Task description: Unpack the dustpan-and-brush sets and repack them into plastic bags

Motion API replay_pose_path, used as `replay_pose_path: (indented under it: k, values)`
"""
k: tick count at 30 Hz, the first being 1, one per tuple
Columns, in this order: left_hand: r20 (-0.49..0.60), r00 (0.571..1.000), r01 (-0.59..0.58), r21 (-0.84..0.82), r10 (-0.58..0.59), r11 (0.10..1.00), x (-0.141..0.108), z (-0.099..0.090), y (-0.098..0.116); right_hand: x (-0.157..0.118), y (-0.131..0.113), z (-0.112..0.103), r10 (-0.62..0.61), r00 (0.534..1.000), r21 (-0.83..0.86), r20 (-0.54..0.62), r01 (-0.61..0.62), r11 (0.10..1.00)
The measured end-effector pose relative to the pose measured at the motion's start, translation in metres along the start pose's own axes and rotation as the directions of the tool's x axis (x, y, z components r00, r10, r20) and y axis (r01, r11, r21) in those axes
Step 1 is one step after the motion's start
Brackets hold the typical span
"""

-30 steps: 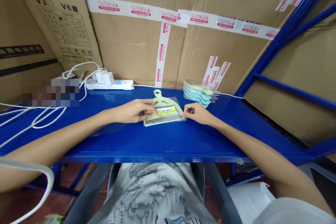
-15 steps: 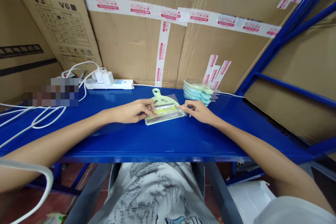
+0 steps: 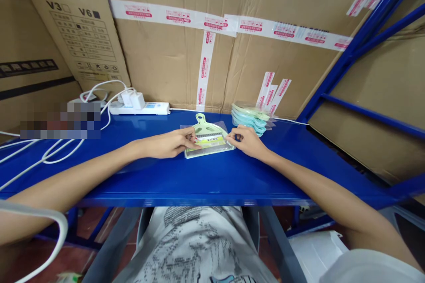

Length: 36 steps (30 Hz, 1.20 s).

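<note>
A pale green mini dustpan (image 3: 212, 129) with a dark-bristled brush lies flat on the blue table, handle pointing away from me. Clear plastic wrap (image 3: 217, 124) surrounds it, and a yellow and white label (image 3: 212, 140) shows across its middle. My left hand (image 3: 177, 142) holds the dustpan's left side, its fingers curled and one digit lying over the label's edge. At the right edge, my right hand (image 3: 245, 140) pinches the wrap near the label; the exact grip is too small to make out.
Behind my right hand stands a stack of wrapped green and blue dustpans (image 3: 249, 117). A white power strip (image 3: 141, 108) with plugs and loose cables (image 3: 63, 146) occupies the back left. Large cardboard boxes (image 3: 166, 53) wall the table (image 3: 212, 181), and a blue metal frame (image 3: 352, 53) rises at right.
My right hand has shifted slightly left and its fingers have drawn together at the dustpan's right edge. My left hand stays on the left side. The view has tilted slightly.
</note>
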State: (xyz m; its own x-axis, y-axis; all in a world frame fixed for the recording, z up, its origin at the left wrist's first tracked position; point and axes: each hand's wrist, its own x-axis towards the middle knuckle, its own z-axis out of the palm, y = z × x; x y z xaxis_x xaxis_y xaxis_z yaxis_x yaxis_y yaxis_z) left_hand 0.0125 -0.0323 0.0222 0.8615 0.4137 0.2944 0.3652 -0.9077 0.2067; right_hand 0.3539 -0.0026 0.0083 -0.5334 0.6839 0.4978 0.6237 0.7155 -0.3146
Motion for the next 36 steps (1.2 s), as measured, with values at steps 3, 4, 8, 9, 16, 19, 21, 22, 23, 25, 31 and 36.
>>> replay_pose_path:
  k: [3,4,8,9,16,19,21,22,23,25,31,36]
  values:
    - [0.002,1.0,0.011,0.0,-0.011,1.0,0.0,0.002,-0.001,0.002,0.002,0.006,-0.035,0.999,0.049,-0.008,0.036,0.998]
    - [-0.001,1.0,0.013,0.0,-0.013,1.0,0.0,0.002,-0.001,0.003,0.003,0.008,-0.043,0.999,0.076,0.008,0.042,0.996]
    - [-0.024,1.0,0.005,0.015,-0.004,1.0,0.0,0.006,-0.004,0.006,0.005,0.008,-0.004,0.998,0.144,0.07,-0.006,0.99]
    - [-0.031,1.0,0.001,0.019,0.0,1.0,-0.001,0.006,-0.005,0.006,0.005,0.008,0.013,0.998,0.157,0.065,-0.024,0.987]
    - [-0.04,0.999,0.003,0.067,0.0,0.998,-0.001,0.009,-0.004,0.007,0.008,0.012,0.027,0.999,0.197,0.026,-0.031,0.98]
    - [-0.02,1.0,-0.008,0.074,0.009,0.997,-0.001,0.006,0.003,0.007,0.014,0.014,0.064,0.997,0.173,0.039,-0.07,0.982]
    - [0.005,1.0,-0.025,0.074,0.025,0.997,-0.001,0.003,0.007,0.006,0.017,0.014,0.089,0.994,0.165,0.061,-0.098,0.981]
    - [0.012,1.0,-0.029,0.072,0.029,0.997,-0.002,0.002,0.008,0.006,0.018,0.014,0.09,0.993,0.165,0.071,-0.101,0.981]
    - [0.014,0.999,-0.031,0.071,0.03,0.997,-0.002,0.002,0.008,0.006,0.019,0.013,0.086,0.993,0.169,0.077,-0.098,0.981]
    - [0.002,0.999,-0.038,0.074,0.038,0.997,-0.002,0.003,0.006,0.007,0.02,0.011,0.074,0.994,0.18,0.086,-0.089,0.98]
    - [-0.058,0.988,-0.142,0.046,0.144,0.989,-0.001,0.005,-0.004,0.007,0.021,0.008,0.087,0.993,0.147,0.075,-0.097,0.984]
    - [-0.044,0.985,-0.168,-0.083,0.164,0.982,0.003,0.002,0.003,0.004,0.019,0.01,0.121,0.991,0.2,0.061,-0.131,0.971]
